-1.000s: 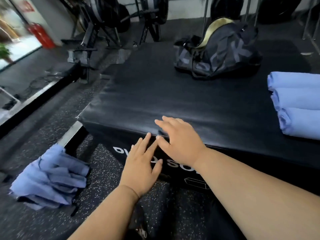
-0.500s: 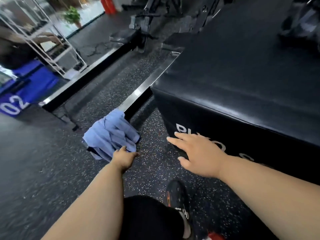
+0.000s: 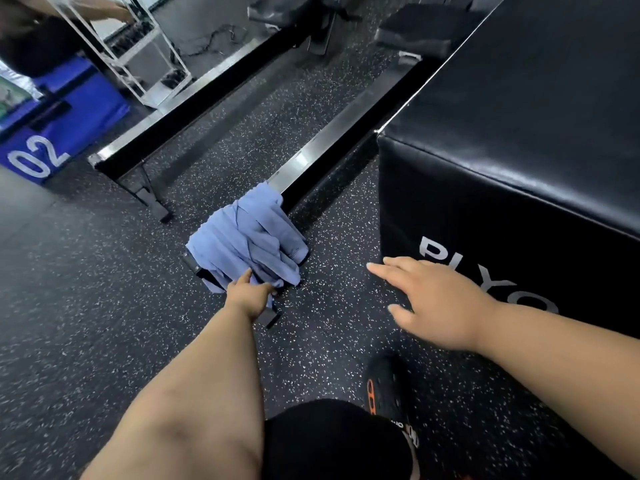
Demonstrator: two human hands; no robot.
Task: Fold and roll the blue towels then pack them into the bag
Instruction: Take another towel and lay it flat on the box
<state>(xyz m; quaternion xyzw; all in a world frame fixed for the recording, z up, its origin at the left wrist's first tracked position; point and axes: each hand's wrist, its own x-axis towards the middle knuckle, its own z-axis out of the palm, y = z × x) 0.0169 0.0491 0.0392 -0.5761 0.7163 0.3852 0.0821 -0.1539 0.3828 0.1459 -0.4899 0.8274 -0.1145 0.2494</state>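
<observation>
Head view, looking down at speckled rubber floor (image 3: 104,306).

Blue towels (image 3: 247,244): crumpled heap just left of frame centre, draped over the near end of a black metal frame rail (image 3: 332,147) that runs off toward 1 o'clock. Heap lies on the floor beside the rail foot. No bag in view.

Left hand (image 3: 250,293): arm extended toward 12 o'clock, hand at the heap's near edge. Index finger lies on the cloth; the other fingers curl under at the lower edge and appear to pinch a fold, though the grip is partly hidden by the hand itself.

Right hand (image 3: 433,303): at 3 o'clock from the towels, well apart from them. Fingers straight and spread, pointing toward 9 o'clock, holding nothing. It hovers just in front of the black padded plyo box (image 3: 519,140); contact with the box face cannot be determined.

Blue box marked "02" (image 3: 48,140) at 10 o'clock. Black shoe (image 3: 384,389) at 5 o'clock.
</observation>
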